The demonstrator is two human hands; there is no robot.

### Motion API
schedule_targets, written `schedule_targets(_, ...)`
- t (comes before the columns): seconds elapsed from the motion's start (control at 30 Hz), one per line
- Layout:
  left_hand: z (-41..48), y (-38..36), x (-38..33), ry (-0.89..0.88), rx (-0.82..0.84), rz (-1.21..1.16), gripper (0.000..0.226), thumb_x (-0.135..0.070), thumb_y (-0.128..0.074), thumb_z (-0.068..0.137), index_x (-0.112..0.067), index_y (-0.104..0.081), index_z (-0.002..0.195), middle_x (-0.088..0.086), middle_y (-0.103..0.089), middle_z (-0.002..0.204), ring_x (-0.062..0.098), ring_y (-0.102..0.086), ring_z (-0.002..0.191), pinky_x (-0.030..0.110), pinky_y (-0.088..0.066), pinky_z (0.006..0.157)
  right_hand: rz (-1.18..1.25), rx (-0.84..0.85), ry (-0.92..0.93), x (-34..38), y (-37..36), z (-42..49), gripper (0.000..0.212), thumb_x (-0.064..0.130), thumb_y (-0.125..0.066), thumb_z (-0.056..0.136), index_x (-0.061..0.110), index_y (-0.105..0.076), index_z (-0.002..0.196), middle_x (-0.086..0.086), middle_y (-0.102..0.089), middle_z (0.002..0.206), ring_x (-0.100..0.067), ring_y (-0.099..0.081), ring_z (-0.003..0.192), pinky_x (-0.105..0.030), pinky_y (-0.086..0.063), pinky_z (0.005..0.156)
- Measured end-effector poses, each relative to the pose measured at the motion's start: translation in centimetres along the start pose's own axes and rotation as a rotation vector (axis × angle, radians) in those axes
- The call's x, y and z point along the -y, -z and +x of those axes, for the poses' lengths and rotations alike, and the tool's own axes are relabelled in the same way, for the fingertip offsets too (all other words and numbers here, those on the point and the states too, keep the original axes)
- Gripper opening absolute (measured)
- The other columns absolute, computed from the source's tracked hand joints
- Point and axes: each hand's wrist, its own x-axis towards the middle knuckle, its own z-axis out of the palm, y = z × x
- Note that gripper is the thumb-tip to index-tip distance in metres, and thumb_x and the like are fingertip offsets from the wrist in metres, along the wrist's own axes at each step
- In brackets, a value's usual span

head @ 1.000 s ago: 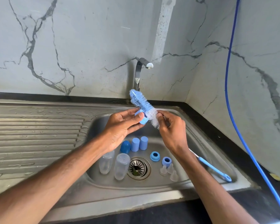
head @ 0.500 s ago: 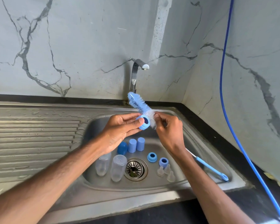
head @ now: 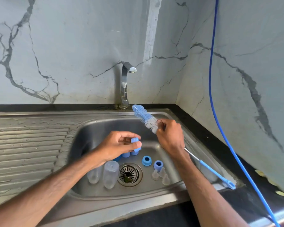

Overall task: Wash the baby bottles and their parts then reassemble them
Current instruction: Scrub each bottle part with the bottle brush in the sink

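Plastic ring [head: 135, 140] now off bristly brush [head: 146, 119]

Brushed steel sink [head: 154, 203]; veined marble wall [head: 72, 46]; translucent plastic bottles [head: 111, 174].

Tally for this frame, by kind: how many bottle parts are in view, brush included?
Clear bottles: 2
Blue caps: 3, partly hidden behind the left hand
Blue rings: 3, one of them pinched in the left hand
Clear teats: 3
Bottle brush: 1, held in the right hand
Total: 12
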Motion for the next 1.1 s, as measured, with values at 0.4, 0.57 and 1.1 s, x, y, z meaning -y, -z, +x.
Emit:
schedule_targets(0.4, 9.3, -4.5, 2.3, -0.073, 0.139, 0.646, 0.017, -0.033, -0.086, 0.081, -0.025, -0.074, 0.09, -0.008, -0.077, 0.083, -0.001, -0.061, 0.065, 0.019, -0.048, 0.073, 0.014, -0.07, -0.092, -1.1, 1.1, 0.7, 0.018, 0.011, -0.047, 0.089, 0.008, -0.06, 0.077, -0.008, -0.058, 0.07, -0.04, -0.053, 0.072, -0.036, -0.039, 0.061)
schedule_targets(0.57, 13.3, -6.8, 4.3, -0.094, 0.146, 0.755, 0.022, -0.027, -0.088, 0.074, -0.018, -0.069, 0.08, -0.016, -0.061, 0.068, -0.006, -0.055, 0.06, 0.018, -0.04, 0.061, 0.036, -0.079, -0.098, -1.1, 1.1, 0.7, 0.019, 0.011, -0.047, 0.09, 0.01, -0.057, 0.074, -0.005, -0.055, 0.068, -0.03, -0.049, 0.063, -0.035, -0.038, 0.061)
schedule_targets(1.1, 19.2, -9.8, 13.3, -0.061, 0.205, 0.943, 0.016, -0.021, -0.069, 0.084, -0.025, -0.054, 0.079, 0.01, -0.065, 0.089, 0.039, -0.069, 0.088, 0.052, -0.06, 0.073, 0.021, -0.111, -0.061, -1.1, 0.4, 0.8, 0.025, 0.016, -0.049, 0.094, 0.019, -0.051, 0.069, -0.006, -0.059, 0.074, -0.033, -0.052, 0.069, -0.034, -0.037, 0.065)
